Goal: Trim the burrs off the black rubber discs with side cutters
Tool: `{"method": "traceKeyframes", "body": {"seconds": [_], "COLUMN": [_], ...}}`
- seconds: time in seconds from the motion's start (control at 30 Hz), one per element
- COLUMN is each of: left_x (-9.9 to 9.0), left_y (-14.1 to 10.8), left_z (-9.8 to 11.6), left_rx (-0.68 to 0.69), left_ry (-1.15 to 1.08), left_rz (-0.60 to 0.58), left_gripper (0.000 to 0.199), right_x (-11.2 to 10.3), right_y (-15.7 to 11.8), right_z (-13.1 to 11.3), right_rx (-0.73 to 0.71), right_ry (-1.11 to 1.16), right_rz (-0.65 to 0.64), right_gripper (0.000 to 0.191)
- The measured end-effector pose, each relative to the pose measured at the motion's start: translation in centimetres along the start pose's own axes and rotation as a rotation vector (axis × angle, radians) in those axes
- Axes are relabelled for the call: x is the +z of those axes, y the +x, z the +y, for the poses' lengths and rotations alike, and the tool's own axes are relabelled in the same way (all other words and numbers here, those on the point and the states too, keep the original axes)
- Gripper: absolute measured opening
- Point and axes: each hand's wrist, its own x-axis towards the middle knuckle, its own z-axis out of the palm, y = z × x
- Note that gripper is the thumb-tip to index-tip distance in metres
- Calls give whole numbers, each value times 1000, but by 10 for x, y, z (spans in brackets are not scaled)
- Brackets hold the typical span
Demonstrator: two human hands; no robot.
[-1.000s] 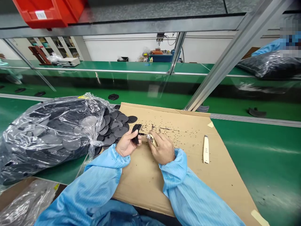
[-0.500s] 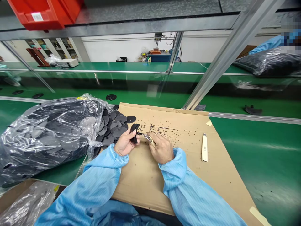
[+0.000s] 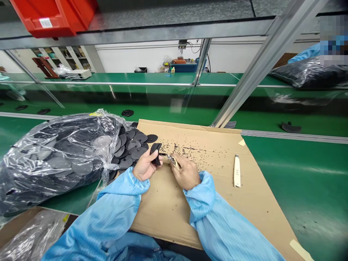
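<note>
My left hand [image 3: 146,166] is closed around several thin black discs [image 3: 156,153], held on edge over the cardboard. Close to its right, my right hand [image 3: 186,172] grips a pair of nippers [image 3: 172,159] with a metal head and cream handles. The nippers' tip points left at a thin black piece by the discs; whether the jaws touch it is too small to tell. A pile of black discs [image 3: 133,146] lies left of my hands, beside the mouth of a clear plastic bag [image 3: 62,152] full of them. Tiny black bits [image 3: 187,148] are scattered beyond my hands.
Under my hands lies a cardboard sheet [image 3: 217,203] on the green bench [image 3: 320,174]. A cream strip with handwriting [image 3: 237,171] rests at its right. A metal post [image 3: 244,76] slants up behind. A red bin [image 3: 59,18] sits on the overhead shelf. Another person's blue sleeve shows far right.
Both hands stay almost in place. The discs in my left hand are turned slightly, showing more of their stacked edges. The nippers have barely shifted.
</note>
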Motion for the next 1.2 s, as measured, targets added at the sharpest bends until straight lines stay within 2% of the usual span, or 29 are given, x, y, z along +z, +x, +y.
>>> {"method": "traceKeyframes", "body": {"seconds": [0.1, 0.17, 0.33, 0.47, 0.57, 0.67, 0.77, 0.87, 1.0, 1.2], "left_x": [-1, -2, -2, -4, -6, -7, -5, -4, -2, -3], "left_y": [1, 2, 2, 4, 8, 9, 6, 3, 3, 3], "left_z": [0, 0, 1, -1, -1, 2, 6, 9, 8, 6], "left_rx": [21, 34, 24, 81, 118, 114, 52, -26, -89, -86], "left_ry": [27, 40, 78, 119, 81, -6, -54, -34, -4, 53], "left_rz": [-4, 1, -10, -30, 6, 55, 39, 11, 24, -36], "left_gripper": [36, 36, 39, 45, 41, 36, 34, 35, 22, 22], "right_x": [1, 3, 8, 9, 6, 4, 2, 3, 6, 6], "right_y": [1, 1, 4, 5, 5, 2, -1, -3, -5, -5], "right_z": [0, 2, 9, 11, 8, 3, -2, -6, -6, -7], "right_rx": [53, 156, 380, 461, 385, 177, 6, -30, -52, -55], "right_ry": [219, 406, 803, 946, 746, 414, 177, 41, -72, -160], "right_rz": [-27, -57, -153, -161, -103, -22, -25, -67, -118, -175], "right_gripper": [22, 22, 37, 41, 36, 25, 24, 28, 31, 33]}}
